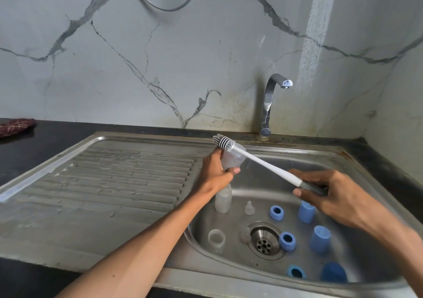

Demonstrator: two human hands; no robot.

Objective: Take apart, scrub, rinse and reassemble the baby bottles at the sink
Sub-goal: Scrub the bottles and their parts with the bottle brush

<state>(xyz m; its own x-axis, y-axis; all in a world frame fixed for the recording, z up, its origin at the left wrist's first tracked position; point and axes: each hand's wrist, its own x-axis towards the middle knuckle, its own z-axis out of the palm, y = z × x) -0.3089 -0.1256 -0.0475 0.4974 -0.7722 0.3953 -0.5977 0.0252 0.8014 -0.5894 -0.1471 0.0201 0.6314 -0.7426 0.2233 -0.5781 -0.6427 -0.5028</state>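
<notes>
head view, left hand fingers gripping cloudy clear bottle, right hand fingers pinching white bottle brush

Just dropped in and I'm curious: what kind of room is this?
Most likely a home kitchen: a steel sink with a ribbed draining board, a tap on a marble-patterned wall, and baby bottle parts in the basin.

Your left hand reaches toward one o'clock, fingers curled round a clear bottle; your right hand, reaching toward ten o'clock, pinches the brush handle.
</notes>
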